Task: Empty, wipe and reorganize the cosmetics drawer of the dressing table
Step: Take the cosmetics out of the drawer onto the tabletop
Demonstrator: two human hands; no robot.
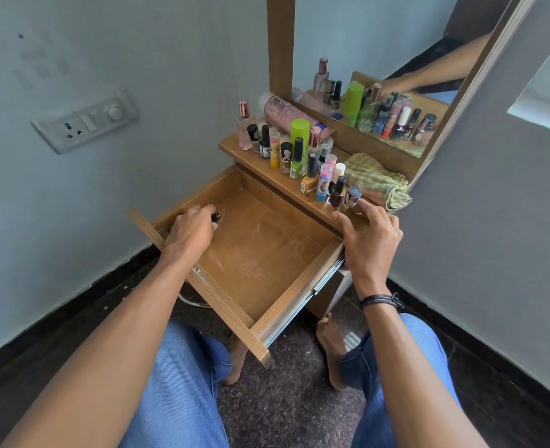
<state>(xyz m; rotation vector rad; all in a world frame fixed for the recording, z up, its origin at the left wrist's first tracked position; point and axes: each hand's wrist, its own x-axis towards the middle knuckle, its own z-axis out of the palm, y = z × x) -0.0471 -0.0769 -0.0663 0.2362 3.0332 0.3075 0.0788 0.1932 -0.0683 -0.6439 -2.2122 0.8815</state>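
Note:
The wooden drawer [222, 299] of the dressing table is pulled out. Its dusty floor [260, 250] is bare except at the left. There my left hand [191, 232] is inside the drawer, gripping a small black cosmetic item [216, 217]. My right hand [372, 236] hovers at the front edge of the table top, fingers spread and relaxed, just below a small bottle with a dark cap [352, 196]; it holds nothing. Several nail polish bottles, perfumes and tubes [299, 153] stand in rows on the table top [231, 147]. A folded green cloth [377, 182] lies to their right.
A mirror [396, 76] rises behind the table top and reflects the bottles and an arm. A switch panel [86, 121] is on the left wall. My knees in jeans and bare feet [331, 347] are under the drawer, on a dark floor.

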